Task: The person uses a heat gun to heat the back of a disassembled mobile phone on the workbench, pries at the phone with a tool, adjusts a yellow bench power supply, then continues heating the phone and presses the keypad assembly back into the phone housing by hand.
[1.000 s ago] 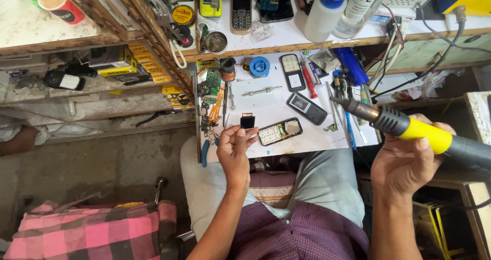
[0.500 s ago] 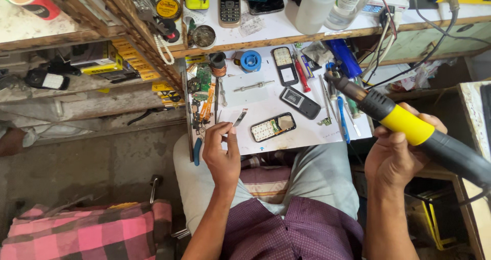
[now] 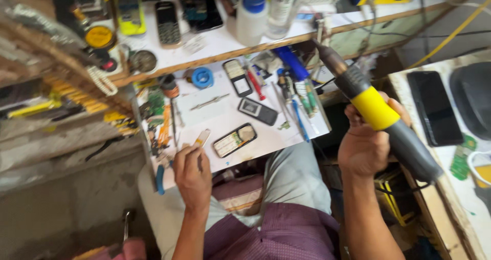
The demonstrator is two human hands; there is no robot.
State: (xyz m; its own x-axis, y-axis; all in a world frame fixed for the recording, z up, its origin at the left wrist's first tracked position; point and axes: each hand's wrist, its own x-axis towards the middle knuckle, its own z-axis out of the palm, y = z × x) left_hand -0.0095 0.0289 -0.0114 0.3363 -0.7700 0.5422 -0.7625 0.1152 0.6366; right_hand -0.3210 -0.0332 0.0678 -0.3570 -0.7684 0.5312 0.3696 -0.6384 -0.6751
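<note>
Right hand (image 3: pixel 364 148) grips hot-air gun (image 3: pixel 378 111) off the board's edge — left hand (image 3: pixel 192 174) pinches small pale part (image 3: pixel 202 137) beside opened phone (image 3: pixel 235 139).

I see the hot-air gun (image 3: pixel 381 117), grey-black with a yellow band, tilted in my right hand (image 3: pixel 364 148), its nozzle up-left over the white surface (image 3: pixel 302 132). A small pale strip (image 3: pixel 201 137) sits pinched in my left hand (image 3: pixel 192 174), just beside an opened phone (image 3: pixel 234 139).

White bottle with blue cap (image 3: pixel 252 14) and keypad phone (image 3: pixel 168 23) on upper shelf; blue tape roll (image 3: pixel 203 77), red-handled tool (image 3: pixel 255 84), opened phone (image 3: pixel 235 139) on white worktop (image 3: pixel 225 111).
</note>
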